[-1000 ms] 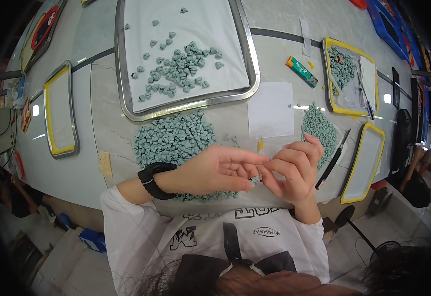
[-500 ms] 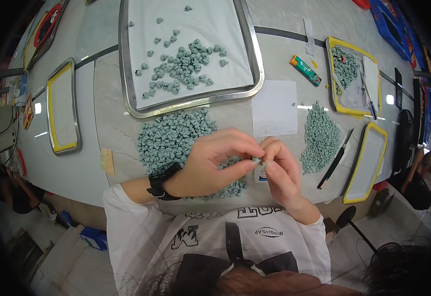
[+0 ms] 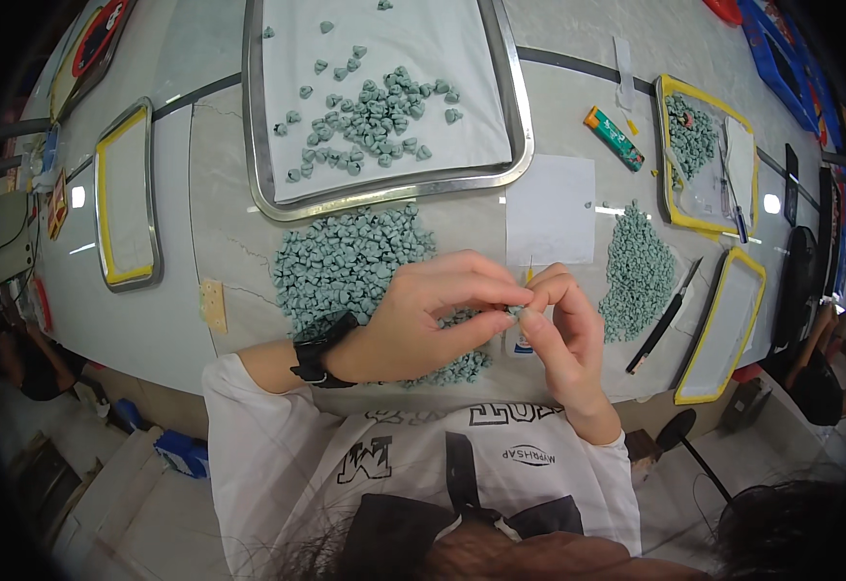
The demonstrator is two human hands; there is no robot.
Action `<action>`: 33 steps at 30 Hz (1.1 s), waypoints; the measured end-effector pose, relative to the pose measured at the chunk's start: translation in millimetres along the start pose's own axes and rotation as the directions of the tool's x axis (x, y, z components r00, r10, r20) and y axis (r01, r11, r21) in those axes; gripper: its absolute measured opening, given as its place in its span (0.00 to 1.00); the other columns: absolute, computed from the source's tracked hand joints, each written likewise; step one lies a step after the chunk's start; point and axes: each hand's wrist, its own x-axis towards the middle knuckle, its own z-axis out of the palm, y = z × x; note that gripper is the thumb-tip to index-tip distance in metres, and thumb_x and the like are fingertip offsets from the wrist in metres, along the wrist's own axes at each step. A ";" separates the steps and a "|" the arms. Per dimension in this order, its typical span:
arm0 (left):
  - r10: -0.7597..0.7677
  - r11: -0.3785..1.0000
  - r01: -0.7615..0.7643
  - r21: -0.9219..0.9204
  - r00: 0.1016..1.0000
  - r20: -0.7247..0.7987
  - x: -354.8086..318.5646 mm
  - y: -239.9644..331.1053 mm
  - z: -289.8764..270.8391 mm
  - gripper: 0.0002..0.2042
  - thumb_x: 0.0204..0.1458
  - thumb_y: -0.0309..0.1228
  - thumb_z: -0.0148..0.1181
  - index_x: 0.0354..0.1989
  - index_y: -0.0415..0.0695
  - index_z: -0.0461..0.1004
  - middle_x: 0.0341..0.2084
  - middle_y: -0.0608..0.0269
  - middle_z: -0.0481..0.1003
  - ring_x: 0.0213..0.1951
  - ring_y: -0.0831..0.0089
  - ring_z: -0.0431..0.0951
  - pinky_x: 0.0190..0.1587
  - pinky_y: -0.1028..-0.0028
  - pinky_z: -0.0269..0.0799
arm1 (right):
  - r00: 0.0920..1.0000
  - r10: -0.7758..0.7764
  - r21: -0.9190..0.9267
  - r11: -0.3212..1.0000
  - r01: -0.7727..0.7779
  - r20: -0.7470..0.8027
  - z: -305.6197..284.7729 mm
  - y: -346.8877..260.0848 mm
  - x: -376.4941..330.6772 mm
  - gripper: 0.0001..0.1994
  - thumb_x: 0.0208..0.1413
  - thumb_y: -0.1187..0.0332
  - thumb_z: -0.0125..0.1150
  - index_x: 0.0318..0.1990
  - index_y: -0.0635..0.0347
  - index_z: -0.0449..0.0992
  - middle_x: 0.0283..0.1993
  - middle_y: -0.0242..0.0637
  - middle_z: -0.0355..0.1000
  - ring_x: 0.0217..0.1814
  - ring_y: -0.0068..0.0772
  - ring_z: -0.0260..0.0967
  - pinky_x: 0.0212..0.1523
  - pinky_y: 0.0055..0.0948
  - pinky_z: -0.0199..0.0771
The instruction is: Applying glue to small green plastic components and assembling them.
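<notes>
The left hand (image 3: pixel 423 324) and the right hand (image 3: pixel 558 329) meet above the near edge of the pale table (image 3: pixel 200 223), and their fingertips pinch together one small grey-green piece (image 3: pixel 515 311); it is almost fully covered by the fingers, so its shape is hard to tell. The left hand lies over the near pile of grey-green pieces (image 3: pixel 346 266) and hides its lower right part. A black watch (image 3: pixel 315 347) sits on the left wrist. Just under the right hand something small and white shows only a little, and I cannot say what it is. Beyond the hands lies a white paper sheet (image 3: pixel 551 208), and to its right a second pile (image 3: pixel 636 271) of the same pieces, with a black pen-like tool (image 3: pixel 663 318) beside it. Farther away stands a large metal tray (image 3: pixel 384 107) with a white lining and scattered pieces; its far end is cut off by the picture's top edge. At the right, a yellow-rimmed tray (image 3: pixel 709 155) holds more pieces, bent by the lens.
</notes>
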 end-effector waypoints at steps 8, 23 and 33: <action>-0.005 1.000 0.006 0.023 1.000 -0.017 2.4 3.8 -2.4 0.13 0.45 0.16 0.62 0.40 0.38 0.78 0.37 0.58 0.75 0.36 0.75 0.76 0.36 0.79 0.71 | 0.971 -0.237 -0.298 0.927 0.228 0.007 -1.4 1.4 3.6 0.05 0.47 0.77 0.58 0.30 0.62 0.68 0.31 0.36 0.66 0.34 0.34 0.62 0.38 0.28 0.60; -0.212 0.856 0.211 -0.472 0.976 0.053 1.4 -4.0 -4.7 0.12 0.49 0.13 0.56 0.43 0.32 0.74 0.43 0.54 0.72 0.42 0.75 0.75 0.44 0.77 0.73 | 0.851 -0.522 -0.500 0.755 0.423 -0.068 6.8 6.8 6.2 0.11 0.39 0.80 0.65 0.32 0.61 0.74 0.30 0.36 0.69 0.32 0.36 0.65 0.37 0.31 0.64; -0.119 0.957 0.107 -0.268 0.992 -0.030 -1.7 -6.6 -0.3 0.12 0.49 0.12 0.55 0.43 0.33 0.74 0.43 0.54 0.72 0.43 0.76 0.75 0.43 0.79 0.74 | 0.890 -0.455 -0.504 0.774 0.383 -0.023 -2.7 0.7 7.1 0.10 0.39 0.82 0.65 0.32 0.64 0.76 0.31 0.37 0.72 0.35 0.34 0.69 0.40 0.29 0.67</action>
